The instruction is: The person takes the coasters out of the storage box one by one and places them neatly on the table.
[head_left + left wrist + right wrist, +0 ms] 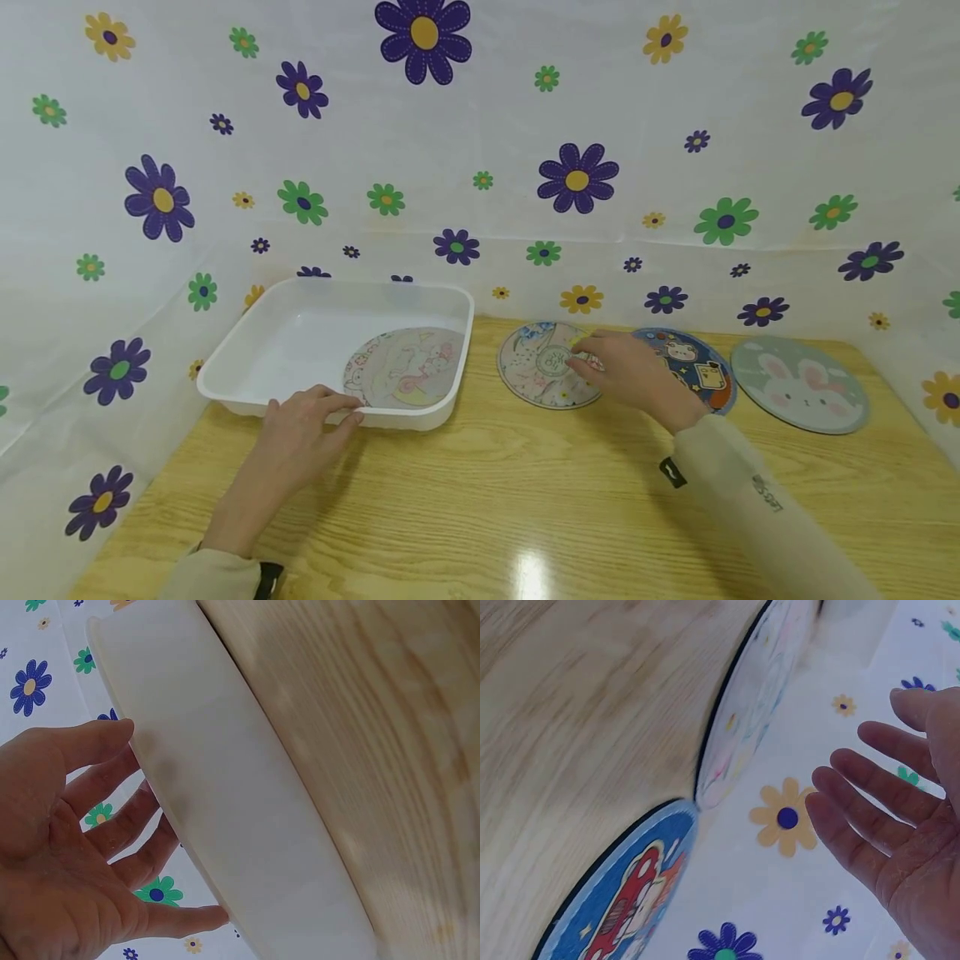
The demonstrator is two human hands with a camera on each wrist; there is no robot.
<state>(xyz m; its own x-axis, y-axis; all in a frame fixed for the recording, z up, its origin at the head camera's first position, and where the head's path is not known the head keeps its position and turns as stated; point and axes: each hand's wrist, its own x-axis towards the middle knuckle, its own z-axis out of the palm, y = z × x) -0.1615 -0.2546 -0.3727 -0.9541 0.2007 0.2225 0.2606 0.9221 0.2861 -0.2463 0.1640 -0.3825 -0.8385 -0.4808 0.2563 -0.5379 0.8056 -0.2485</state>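
My left hand point(303, 437) holds the front rim of a white plastic tray point(247, 407), thumb outside and fingertips over the edge. In the left wrist view those fingers pass partly behind the tray wall point(217, 780). Inside the tray, at its right end, lies a pale pink round mouse pad point(405, 367). My right hand point(630, 375) hovers above a floral round mouse pad point(532, 375), its fingers loosely bent and holding nothing. Beneath and beside that hand is a dark blue cartoon mouse pad point(693, 367), partly hidden by it.
To the right lies a grey-green rabbit mouse pad point(798, 387), beside the blue one. All sit on a wooden table point(465, 517). A white flower-printed cloth point(495, 125) hangs behind the table and along its sides.
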